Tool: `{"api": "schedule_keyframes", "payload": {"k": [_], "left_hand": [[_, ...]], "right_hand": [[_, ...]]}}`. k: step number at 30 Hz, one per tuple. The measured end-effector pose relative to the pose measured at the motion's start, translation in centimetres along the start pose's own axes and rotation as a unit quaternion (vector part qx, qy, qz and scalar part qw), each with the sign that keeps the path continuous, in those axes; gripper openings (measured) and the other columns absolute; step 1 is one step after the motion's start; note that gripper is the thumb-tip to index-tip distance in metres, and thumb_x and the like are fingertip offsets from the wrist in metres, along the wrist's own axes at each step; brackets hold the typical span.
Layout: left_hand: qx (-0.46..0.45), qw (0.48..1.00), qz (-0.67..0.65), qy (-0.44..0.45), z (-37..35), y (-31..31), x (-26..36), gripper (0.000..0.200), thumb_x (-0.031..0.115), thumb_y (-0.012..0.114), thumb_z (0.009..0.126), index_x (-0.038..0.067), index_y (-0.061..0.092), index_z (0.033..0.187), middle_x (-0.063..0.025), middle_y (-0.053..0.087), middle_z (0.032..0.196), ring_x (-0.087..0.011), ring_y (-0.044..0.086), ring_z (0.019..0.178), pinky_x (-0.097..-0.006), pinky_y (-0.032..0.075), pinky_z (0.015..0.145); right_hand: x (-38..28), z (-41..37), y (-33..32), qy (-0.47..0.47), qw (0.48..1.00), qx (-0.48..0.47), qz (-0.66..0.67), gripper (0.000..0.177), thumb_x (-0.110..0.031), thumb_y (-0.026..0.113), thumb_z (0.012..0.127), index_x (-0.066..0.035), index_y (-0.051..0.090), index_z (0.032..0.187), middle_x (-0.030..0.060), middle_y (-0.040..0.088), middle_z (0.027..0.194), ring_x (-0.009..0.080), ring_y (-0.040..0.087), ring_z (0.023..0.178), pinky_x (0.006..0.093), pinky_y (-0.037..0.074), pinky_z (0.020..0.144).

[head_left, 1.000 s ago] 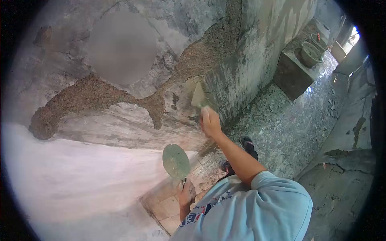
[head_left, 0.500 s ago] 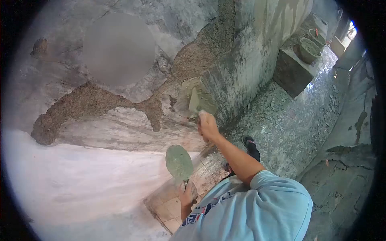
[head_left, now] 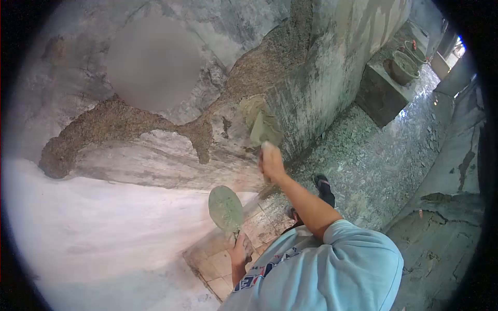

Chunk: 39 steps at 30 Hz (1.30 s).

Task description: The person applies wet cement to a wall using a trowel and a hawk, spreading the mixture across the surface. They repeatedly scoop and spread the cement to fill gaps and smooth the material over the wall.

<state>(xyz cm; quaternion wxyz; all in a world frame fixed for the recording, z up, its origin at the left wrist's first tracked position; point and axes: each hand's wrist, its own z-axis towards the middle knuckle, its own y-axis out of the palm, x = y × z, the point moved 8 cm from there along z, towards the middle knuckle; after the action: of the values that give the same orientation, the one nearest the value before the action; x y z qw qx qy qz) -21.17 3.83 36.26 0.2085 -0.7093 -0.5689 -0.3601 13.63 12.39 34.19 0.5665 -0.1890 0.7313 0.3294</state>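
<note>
My right hand (head_left: 272,161) is closed on the handle of a trowel (head_left: 258,130), its blade against a patch of wet grey-green mortar (head_left: 253,107) on the wall near the corner. My left hand (head_left: 239,250) grips the handle of an oval mortar pan (head_left: 226,209) lower down, near my body. Some mortar seems to smear the pan's face. Beside the wet patch the wall (head_left: 171,158) shows rough, exposed brown areas (head_left: 119,124) between smoother grey plaster. The fingers of both hands are partly hidden.
A bucket (head_left: 403,67) stands on a block-like ledge (head_left: 381,96) at the upper right. Rubble and debris (head_left: 363,160) cover the floor along the wall. My shoe (head_left: 321,181) shows below my right arm. Tiles (head_left: 218,267) lie near my left hand.
The trowel and my right hand have shifted slightly right and down across the wet patch. The mortar pan has moved a little left. The view has shifted slightly too.
</note>
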Motion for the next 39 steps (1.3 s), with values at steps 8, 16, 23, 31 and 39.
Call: {"api": "schedule_keyframes", "payload": {"k": [8,16,23,31,39], "left_hand": [[0.012,0.999,-0.02,0.033,0.6,-2.5,-2.6,0.02,0.022,0.06,0.107,0.013,0.05,0.092,0.0051,0.041,0.063,-0.0075,0.039,0.044,-0.0243,0.028,0.036],[0.031,1.0,0.005,0.004,-1.2,0.8,0.6,0.029,0.025,0.057,0.109,0.014,0.048,0.083,0.0044,0.042,0.062,-0.0086,0.039,0.041,-0.0257,0.029,0.034],[0.015,0.998,-0.036,0.055,-0.3,1.0,-0.4,0.026,0.023,0.057,0.108,0.014,0.047,0.086,0.0045,0.041,0.062,-0.0081,0.038,0.041,-0.026,0.029,0.034],[0.039,0.986,-0.123,0.104,0.7,4.4,0.2,0.025,0.024,0.058,0.107,0.014,0.048,0.087,0.0041,0.042,0.063,-0.0075,0.037,0.04,-0.0255,0.028,0.032],[0.06,0.978,-0.152,0.128,0.7,10.3,0.7,0.026,0.023,0.058,0.107,0.013,0.044,0.087,0.0043,0.039,0.061,-0.0071,0.035,0.04,-0.0264,0.029,0.033]], "right_hand": [[2.3,1.1,2.7,-0.012,0.998,0.005,-0.06,0.046,-0.039,0.042,0.11,-0.006,0.051,0.08,0.0042,0.054,0.062,0.0152,0.049,0.045,0.034,0.042,0.044],[2.7,-3.7,-2.8,-0.12,0.968,-0.014,-0.218,0.035,-0.032,0.048,0.108,-0.003,0.058,0.091,0.0175,0.062,0.07,0.0361,0.063,0.063,0.0453,0.05,0.059],[-5.4,0.1,-5.0,-0.296,0.782,-0.198,-0.512,0.028,-0.033,0.065,0.1,-0.006,0.06,0.103,0.0177,0.065,0.093,0.0443,0.067,0.082,0.0536,0.053,0.069],[-12.3,7.0,-4.7,-0.37,0.689,-0.22,-0.583,0.026,-0.036,0.066,0.099,-0.012,0.066,0.109,0.0134,0.069,0.105,0.0381,0.07,0.084,0.0508,0.058,0.067],[-20.4,8.8,-6.4,-0.431,0.74,-0.205,-0.474,0.022,-0.03,0.074,0.096,-0.01,0.067,0.101,0.0143,0.068,0.09,0.038,0.069,0.079,0.0492,0.055,0.065]]}}
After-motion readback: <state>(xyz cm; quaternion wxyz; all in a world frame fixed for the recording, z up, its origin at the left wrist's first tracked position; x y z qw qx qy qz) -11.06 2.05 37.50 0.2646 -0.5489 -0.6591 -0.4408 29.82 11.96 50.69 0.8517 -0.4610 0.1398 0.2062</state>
